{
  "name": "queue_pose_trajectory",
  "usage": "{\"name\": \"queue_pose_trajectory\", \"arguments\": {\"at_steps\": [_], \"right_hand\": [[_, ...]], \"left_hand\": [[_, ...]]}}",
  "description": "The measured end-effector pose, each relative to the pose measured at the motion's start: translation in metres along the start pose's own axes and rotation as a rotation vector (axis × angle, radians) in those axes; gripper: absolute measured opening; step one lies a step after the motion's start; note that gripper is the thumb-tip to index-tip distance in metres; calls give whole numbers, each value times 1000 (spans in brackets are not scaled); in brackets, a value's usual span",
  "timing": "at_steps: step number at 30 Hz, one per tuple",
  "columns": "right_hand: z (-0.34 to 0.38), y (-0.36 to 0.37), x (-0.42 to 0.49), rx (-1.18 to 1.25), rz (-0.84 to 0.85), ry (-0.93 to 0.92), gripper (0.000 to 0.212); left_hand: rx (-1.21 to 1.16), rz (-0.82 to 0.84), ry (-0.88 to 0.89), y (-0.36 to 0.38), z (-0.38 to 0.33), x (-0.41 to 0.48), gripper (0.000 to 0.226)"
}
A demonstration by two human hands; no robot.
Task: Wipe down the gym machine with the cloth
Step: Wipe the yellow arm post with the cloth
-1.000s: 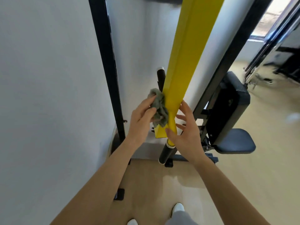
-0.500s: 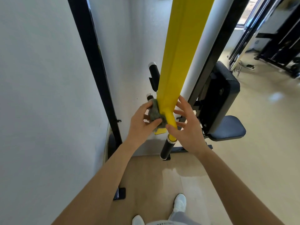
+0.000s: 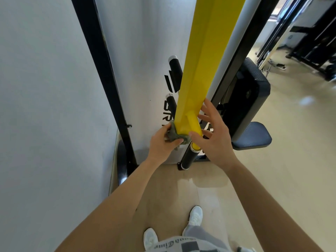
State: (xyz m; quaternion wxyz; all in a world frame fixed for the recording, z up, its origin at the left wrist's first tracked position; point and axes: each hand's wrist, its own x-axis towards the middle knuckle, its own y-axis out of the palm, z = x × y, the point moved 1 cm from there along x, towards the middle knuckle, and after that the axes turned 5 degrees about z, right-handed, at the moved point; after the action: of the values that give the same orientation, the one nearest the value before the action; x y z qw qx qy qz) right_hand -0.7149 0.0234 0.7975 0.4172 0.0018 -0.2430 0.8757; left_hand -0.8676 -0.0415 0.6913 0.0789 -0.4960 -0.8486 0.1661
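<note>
A long yellow arm (image 3: 201,66) of the gym machine slants down through the middle of the head view and ends in a black handle (image 3: 188,158). My left hand (image 3: 161,144) is shut on a crumpled grey-green cloth (image 3: 175,134), pressed against the arm's lower left end. My right hand (image 3: 213,135) rests on the arm's right side just above the handle, thumb against the yellow end, fingers spread. The cloth's far side is hidden behind the arm.
A white machine shroud (image 3: 145,70) with black frame bars (image 3: 103,73) stands behind the arm, with two black grips (image 3: 174,70) poking out. A black padded seat and backrest (image 3: 251,113) sit to the right. Other dark equipment (image 3: 312,42) is at far right. My white shoes (image 3: 195,215) stand on beige floor.
My left hand has slid the cloth down the yellow arm to its bottom end. My right hand followed downward, staying on the arm's right side.
</note>
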Motion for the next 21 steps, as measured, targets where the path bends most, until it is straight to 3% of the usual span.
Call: {"name": "queue_pose_trajectory", "arguments": {"at_steps": [16,21], "right_hand": [[3,0,-6,126,61,-26,87],[20,-11,-2,91,46,-28,76]], "left_hand": [[-250,-52,232,-62,-109,-9,52],[-312,-71,282,-71,-134,-23,53]]}}
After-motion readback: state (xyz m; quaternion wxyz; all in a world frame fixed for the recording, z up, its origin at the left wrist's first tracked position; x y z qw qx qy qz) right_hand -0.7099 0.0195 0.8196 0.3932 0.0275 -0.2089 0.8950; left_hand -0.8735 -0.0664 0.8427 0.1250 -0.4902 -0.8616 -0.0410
